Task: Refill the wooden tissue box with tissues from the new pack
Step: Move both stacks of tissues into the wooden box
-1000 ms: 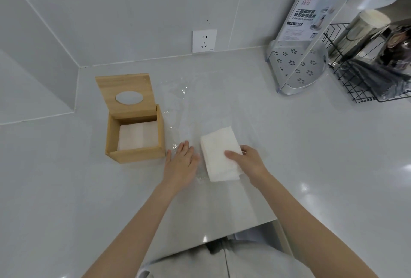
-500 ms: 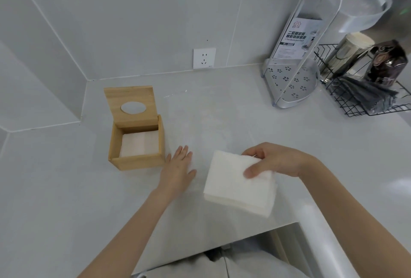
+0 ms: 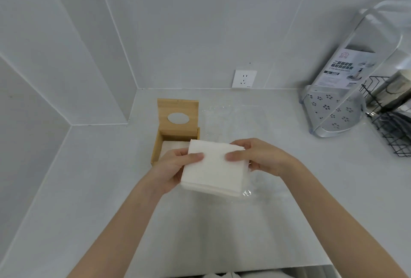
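A white stack of tissues is held above the counter, tilted, with both hands on it. My left hand grips its left edge, thumb on top. My right hand grips its right edge the same way. Just behind and to the left stands the wooden tissue box, its lid with an oval hole standing upright at the back. White tissue shows inside the box. The stack and my left hand hide the box's front right part. Clear plastic wrap lies flat on the counter to the right of the box.
A wall socket sits on the back wall. A perforated metal corner shelf in plastic wrapping stands at the right, with a black wire basket beyond it. The counter's front edge runs along the bottom.
My right hand lifted the tissue stack off the wrap and carried it toward the box. My left hand left the counter and took hold of the stack's left edge.
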Demonstrator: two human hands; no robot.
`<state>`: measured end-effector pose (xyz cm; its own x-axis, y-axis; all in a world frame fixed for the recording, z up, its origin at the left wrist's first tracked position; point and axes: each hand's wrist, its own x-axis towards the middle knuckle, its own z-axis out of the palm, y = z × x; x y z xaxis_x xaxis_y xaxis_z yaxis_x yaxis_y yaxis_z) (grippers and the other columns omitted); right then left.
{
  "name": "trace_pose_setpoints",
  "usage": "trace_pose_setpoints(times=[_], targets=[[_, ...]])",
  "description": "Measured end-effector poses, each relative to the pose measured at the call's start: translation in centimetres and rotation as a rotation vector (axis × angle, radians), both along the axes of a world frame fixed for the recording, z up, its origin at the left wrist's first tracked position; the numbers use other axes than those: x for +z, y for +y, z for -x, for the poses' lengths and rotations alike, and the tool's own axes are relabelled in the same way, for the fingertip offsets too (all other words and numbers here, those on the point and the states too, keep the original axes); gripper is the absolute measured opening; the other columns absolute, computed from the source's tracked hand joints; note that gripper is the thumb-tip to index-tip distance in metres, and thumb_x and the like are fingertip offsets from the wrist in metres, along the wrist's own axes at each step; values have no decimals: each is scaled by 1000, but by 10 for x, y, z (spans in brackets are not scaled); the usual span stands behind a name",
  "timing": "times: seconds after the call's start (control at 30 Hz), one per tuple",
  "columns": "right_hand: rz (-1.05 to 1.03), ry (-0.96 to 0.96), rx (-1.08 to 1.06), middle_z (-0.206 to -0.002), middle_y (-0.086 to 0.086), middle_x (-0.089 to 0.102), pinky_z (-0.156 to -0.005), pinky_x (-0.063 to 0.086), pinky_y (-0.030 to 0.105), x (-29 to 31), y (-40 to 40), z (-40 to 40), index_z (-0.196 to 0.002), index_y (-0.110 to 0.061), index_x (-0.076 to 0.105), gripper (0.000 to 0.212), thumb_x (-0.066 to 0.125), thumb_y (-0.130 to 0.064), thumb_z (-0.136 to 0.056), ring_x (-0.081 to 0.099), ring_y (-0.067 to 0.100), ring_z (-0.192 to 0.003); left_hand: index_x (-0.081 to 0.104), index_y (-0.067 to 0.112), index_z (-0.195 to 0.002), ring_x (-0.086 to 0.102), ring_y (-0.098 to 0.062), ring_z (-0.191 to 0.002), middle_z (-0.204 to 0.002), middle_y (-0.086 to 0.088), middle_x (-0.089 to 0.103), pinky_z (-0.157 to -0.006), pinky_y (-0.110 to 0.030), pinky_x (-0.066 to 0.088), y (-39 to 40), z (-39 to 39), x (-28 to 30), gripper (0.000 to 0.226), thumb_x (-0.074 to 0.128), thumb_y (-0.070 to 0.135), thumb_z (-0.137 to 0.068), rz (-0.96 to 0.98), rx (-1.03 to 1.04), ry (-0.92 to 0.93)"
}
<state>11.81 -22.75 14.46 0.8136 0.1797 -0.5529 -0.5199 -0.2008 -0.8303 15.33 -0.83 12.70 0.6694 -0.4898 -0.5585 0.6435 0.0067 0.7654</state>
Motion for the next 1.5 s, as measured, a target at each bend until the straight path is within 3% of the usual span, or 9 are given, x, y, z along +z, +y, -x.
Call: trace_pose_setpoints(times=[0.17,0.37,0.6,0.8,0.93,1.03,1.1,1.33,1.5], targets=[[-230,112,-202,-86,6,73,-74,60,32,-15,25,-16,-91,-7,69,13,67,-16,-81,70,21,-75,64,1,-107,71,-14,-75,-96,-8,72,-65,-23,59,30,-27,-4,26,62,9,-83,4,179,0],[-105,100,-358,-84,9,70,-54,58,24,-34,65,-48,-103,3,63,29,71,-8,-78,70,12,-58,66,0,-102,67,-18,-78,-92,-9,71,-64,-24,57,54,-62,-18,24,64,16,-83,-193,190,-70],[10,75,-473,-92,15,68,-54,59,25,-48,80,-71,-100,7,61,29,69,-11,-80,67,19,-68,68,4,-95,68,-16,-76,-88,-9,71,-66,-21,57,70,-93,-33,13,62,8,-84,-378,108,-176],[422,-87,-451,-75,5,58,-61,46,30,-50,89,-79,-68,-8,62,14,68,-18,-76,52,20,-68,67,-5,-99,67,-22,-76,-92,-16,69,-58,-20,58,61,-99,-37,23,69,4,-78,-518,142,-303],[602,-160,-453,-89,-1,59,-77,48,34,-52,94,-79,-89,-6,70,19,69,-20,-76,57,19,-86,72,1,-81,67,-30,-79,-76,-12,67,-78,-40,57,53,-97,-35,10,69,8,-76,-752,81,-549],[720,-257,-429,-107,1,62,-74,41,29,-59,100,-78,-90,-7,70,21,67,-24,-78,50,19,-111,67,12,-65,64,-29,-77,-70,-9,66,-72,-37,53,46,-92,-33,13,64,15,-77,-950,1,-679],[779,-286,-396,-112,-1,61,-73,37,26,-63,104,-78,-89,-7,70,18,65,-22,-80,42,16,-115,69,9,-71,63,-31,-80,-76,-12,70,-65,-33,49,40,-88,-33,16,59,17,-80,-1054,-42,-740],[1023,-382,-246,-122,7,60,-94,30,35,-77,112,-73,-77,-7,75,16,62,-15,-78,38,28,-123,68,16,-92,57,-24,-94,-88,-5,70,-68,-28,31,34,-76,-45,20,51,24,-87,-1262,-190,-1022],[1296,-549,-156,-90,7,71,-79,47,37,-76,121,-75,-40,-11,63,15,77,-9,-45,62,35,-98,65,11,-93,49,-24,-88,-93,-10,63,-64,-27,31,30,-74,-44,20,47,21,-91,-1334,-289,-999]])
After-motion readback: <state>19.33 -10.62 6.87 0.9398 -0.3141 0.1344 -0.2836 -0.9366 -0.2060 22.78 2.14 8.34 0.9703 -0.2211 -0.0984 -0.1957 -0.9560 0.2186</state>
